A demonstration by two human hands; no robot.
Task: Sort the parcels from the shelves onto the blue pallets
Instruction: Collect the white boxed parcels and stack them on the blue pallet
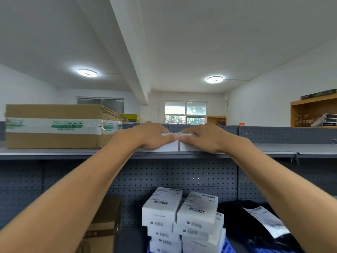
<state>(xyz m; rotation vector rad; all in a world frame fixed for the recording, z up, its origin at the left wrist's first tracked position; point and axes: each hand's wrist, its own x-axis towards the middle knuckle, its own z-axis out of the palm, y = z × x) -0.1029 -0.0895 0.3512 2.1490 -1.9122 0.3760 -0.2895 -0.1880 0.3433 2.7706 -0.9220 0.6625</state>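
Note:
Two small white boxes stand side by side at the front edge of the grey top shelf (54,152). My left hand (151,136) grips the left white box (164,147), fingers over its top and thumb across its front. In the same way my right hand (202,137) grips the right white box (187,148). Both hands cover most of the boxes, and my thumbs nearly meet at the seam between them. Both arms reach up from below.
A large taped cardboard box (54,125) sits on the top shelf to the left. Lower down stands a stack of white labelled parcels (162,203), with a black bagged parcel (246,225) to its right, a brown carton (104,225) to its left and blue plastic (228,247) under the stack.

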